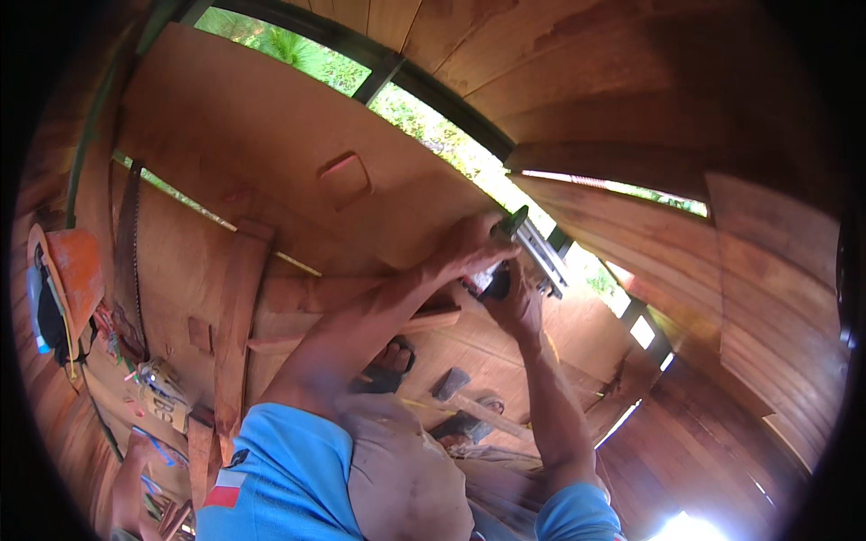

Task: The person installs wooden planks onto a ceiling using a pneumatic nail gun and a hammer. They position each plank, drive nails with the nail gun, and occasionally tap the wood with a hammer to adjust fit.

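Observation:
Both my hands are raised in front of me around a nail gun (541, 260) with a long silver magazine and a dark body. My left hand (476, 245) closes on its upper dark end, while my right hand (519, 307) wraps around the dark part below. The magazine points down to the right, beside the bright gap between boards. Part of the tool's body is hidden by my fingers. Behind my left hand stretches a large brown wooden panel (271, 135) with a small rectangular mark.
An orange item (77, 270) hangs at the left, near a narrow toothed strip (133, 234). Another person's arm (135, 473) shows at lower left. A wooden post (244, 316) stands left of my arm. By my sandalled foot (394, 356) lies a dark block (450, 383).

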`<control>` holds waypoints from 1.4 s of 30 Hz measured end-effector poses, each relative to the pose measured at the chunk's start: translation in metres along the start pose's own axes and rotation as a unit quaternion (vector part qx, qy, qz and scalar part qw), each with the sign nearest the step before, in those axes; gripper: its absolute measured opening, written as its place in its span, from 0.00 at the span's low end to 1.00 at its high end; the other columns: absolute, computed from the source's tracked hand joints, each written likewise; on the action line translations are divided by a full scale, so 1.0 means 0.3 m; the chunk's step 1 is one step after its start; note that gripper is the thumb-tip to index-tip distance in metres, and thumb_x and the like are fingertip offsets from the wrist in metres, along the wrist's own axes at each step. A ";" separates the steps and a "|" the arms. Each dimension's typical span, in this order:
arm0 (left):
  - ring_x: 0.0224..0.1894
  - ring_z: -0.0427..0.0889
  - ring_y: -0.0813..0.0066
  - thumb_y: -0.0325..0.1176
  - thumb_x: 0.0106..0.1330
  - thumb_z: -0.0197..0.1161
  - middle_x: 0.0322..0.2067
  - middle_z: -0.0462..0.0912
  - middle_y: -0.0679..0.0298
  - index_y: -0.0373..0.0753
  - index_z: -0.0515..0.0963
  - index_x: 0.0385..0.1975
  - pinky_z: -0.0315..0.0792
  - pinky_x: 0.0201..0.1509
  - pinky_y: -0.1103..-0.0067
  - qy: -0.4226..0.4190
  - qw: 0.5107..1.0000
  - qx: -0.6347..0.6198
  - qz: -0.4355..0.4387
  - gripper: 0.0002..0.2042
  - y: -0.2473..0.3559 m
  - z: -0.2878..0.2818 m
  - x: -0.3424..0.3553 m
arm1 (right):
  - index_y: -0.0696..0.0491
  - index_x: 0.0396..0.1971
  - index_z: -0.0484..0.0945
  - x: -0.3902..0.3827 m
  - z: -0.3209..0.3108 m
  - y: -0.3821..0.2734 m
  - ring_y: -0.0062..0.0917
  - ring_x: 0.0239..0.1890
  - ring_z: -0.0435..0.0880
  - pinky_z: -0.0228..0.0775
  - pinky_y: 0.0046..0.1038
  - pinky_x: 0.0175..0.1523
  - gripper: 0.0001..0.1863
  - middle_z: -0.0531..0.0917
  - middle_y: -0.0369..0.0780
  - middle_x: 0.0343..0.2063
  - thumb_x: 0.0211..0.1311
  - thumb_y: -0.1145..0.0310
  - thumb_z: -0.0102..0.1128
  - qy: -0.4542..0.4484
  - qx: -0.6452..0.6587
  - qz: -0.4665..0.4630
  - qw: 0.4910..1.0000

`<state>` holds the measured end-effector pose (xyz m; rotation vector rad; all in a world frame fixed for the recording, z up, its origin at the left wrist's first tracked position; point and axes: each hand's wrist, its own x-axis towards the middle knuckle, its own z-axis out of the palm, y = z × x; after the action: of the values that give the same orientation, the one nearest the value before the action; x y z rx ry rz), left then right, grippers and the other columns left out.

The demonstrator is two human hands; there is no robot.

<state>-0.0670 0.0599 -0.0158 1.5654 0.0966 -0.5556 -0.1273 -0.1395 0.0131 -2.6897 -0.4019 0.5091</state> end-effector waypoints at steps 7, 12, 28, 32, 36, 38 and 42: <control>0.48 0.88 0.47 0.52 0.57 0.76 0.43 0.88 0.43 0.32 0.81 0.54 0.79 0.54 0.62 -0.013 0.999 -0.004 -0.030 0.32 0.036 -0.037 -0.011 | 0.60 0.71 0.63 0.015 -0.031 -0.025 0.50 0.41 0.89 0.82 0.45 0.43 0.52 0.87 0.53 0.40 0.50 0.55 0.82 -0.053 0.009 0.029 0.998; 0.39 0.88 0.48 0.53 0.57 0.77 0.36 0.88 0.43 0.30 0.82 0.46 0.79 0.46 0.62 -0.019 0.999 -0.030 -0.010 0.31 0.041 -0.055 -0.005 | 0.57 0.63 0.68 0.040 -0.058 -0.046 0.51 0.42 0.89 0.82 0.45 0.44 0.45 0.87 0.53 0.42 0.49 0.54 0.83 -0.060 0.040 0.031 0.997; 0.44 0.88 0.68 0.45 0.57 0.79 0.42 0.90 0.53 0.33 0.84 0.51 0.80 0.53 0.71 0.030 0.997 -0.059 -0.043 0.27 0.004 -0.006 0.023 | 0.57 0.75 0.59 0.027 -0.044 -0.029 0.47 0.43 0.89 0.82 0.44 0.47 0.55 0.88 0.49 0.42 0.48 0.59 0.81 -0.007 0.014 0.016 1.000; 0.42 0.91 0.65 0.49 0.55 0.77 0.39 0.91 0.52 0.35 0.87 0.46 0.81 0.50 0.70 0.055 0.995 -0.076 -0.019 0.25 -0.003 0.009 0.039 | 0.54 0.74 0.60 0.026 -0.037 -0.031 0.42 0.47 0.89 0.81 0.42 0.52 0.52 0.88 0.46 0.46 0.49 0.64 0.81 0.015 0.008 0.010 1.000; 0.37 0.90 0.66 0.47 0.53 0.78 0.34 0.91 0.53 0.33 0.88 0.40 0.80 0.46 0.71 0.080 0.995 -0.064 0.000 0.23 -0.010 0.015 0.051 | 0.57 0.69 0.66 0.050 -0.034 -0.021 0.47 0.40 0.90 0.83 0.45 0.44 0.49 0.88 0.51 0.40 0.47 0.60 0.81 0.040 0.012 -0.008 0.999; 0.34 0.89 0.67 0.48 0.53 0.79 0.32 0.91 0.53 0.32 0.88 0.37 0.79 0.43 0.71 0.056 0.994 -0.085 -0.027 0.23 -0.008 0.012 0.063 | 0.55 0.69 0.66 0.058 -0.041 -0.019 0.48 0.39 0.90 0.83 0.45 0.44 0.48 0.88 0.52 0.40 0.48 0.59 0.80 0.023 -0.011 0.018 1.000; 0.31 0.86 0.76 0.40 0.57 0.80 0.31 0.91 0.59 0.30 0.88 0.39 0.78 0.39 0.77 0.068 0.994 -0.087 -0.011 0.19 -0.003 0.016 0.075 | 0.52 0.65 0.68 0.074 -0.052 -0.028 0.48 0.38 0.90 0.82 0.46 0.42 0.42 0.89 0.52 0.38 0.51 0.58 0.79 0.014 -0.021 0.037 0.999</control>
<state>-0.0491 0.0492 -0.0255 1.4318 0.2606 -0.4454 -0.1028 -0.1291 0.0237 -2.7573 -0.3086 0.4877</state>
